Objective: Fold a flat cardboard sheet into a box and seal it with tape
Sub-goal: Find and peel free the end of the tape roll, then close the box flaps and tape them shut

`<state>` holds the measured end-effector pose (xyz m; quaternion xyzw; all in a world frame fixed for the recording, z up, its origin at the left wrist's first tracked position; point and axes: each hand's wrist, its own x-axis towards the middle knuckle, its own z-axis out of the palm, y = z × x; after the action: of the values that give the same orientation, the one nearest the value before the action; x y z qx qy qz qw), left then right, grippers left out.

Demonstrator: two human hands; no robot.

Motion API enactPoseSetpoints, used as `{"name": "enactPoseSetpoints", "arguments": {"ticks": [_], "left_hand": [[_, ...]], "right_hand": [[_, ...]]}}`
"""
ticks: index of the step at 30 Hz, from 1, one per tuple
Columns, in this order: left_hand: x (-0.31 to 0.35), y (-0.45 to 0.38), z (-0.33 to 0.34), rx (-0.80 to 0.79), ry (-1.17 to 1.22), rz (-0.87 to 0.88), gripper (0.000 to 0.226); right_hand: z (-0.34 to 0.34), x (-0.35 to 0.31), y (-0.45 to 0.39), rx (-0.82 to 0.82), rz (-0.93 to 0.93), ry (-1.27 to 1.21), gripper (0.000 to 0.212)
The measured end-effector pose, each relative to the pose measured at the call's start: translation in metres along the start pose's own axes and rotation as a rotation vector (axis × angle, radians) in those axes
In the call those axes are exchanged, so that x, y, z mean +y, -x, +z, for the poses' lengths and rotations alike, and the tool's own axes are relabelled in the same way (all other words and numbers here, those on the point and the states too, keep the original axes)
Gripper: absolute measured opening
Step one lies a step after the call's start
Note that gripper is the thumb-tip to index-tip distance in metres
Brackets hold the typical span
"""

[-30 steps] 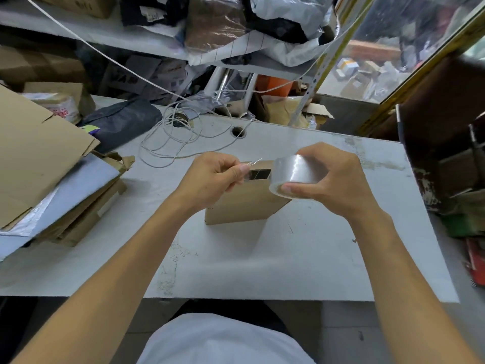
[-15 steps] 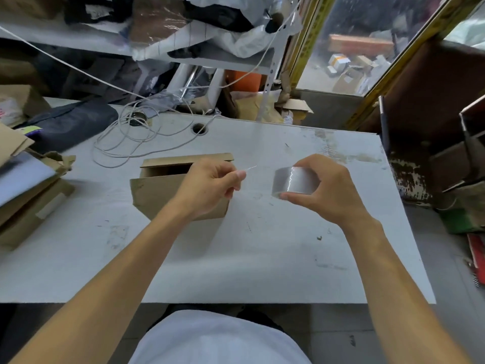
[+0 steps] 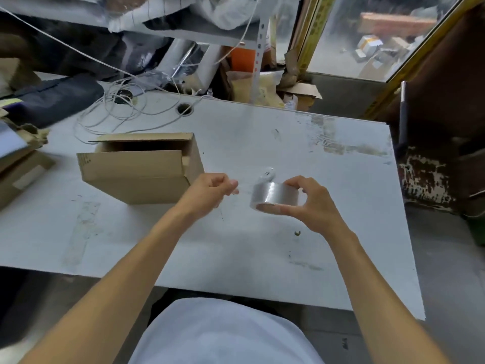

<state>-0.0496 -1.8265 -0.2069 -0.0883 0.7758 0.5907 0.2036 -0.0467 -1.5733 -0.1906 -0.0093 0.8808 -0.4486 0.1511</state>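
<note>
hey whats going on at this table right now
A person is getting ready to tape a cardboard box. The right hand holds a roll of clear tape above the white table, and the left hand pinches what looks like the tape's free end, pulled a little way off the roll. The box sits apart from both hands, to their left, with its flaps not yet closed or taped.
</note>
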Motion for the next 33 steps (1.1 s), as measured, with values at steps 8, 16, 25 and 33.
{"name": "enactPoseSetpoints", "arguments": {"ticks": [8, 16, 25, 33], "left_hand": [[-0.035, -0.008, 0.007, -0.143, 0.373, -0.149, 0.036], [-0.05, -0.012, 0.006, -0.233, 0.491, -0.191, 0.025], [-0.043, -0.013, 0.004, -0.236, 0.497, -0.192, 0.026], [-0.041, -0.012, 0.005, -0.233, 0.528, -0.214, 0.025]], "right_hand": [[0.029, 0.039, -0.019, -0.054, 0.025, -0.113, 0.066], [0.038, 0.064, -0.032, -0.147, 0.008, -0.057, 0.048], [0.055, 0.07, -0.127, 0.045, 0.021, 0.2, 0.038], [0.068, 0.065, -0.147, -0.059, 0.095, 0.446, 0.034]]}}
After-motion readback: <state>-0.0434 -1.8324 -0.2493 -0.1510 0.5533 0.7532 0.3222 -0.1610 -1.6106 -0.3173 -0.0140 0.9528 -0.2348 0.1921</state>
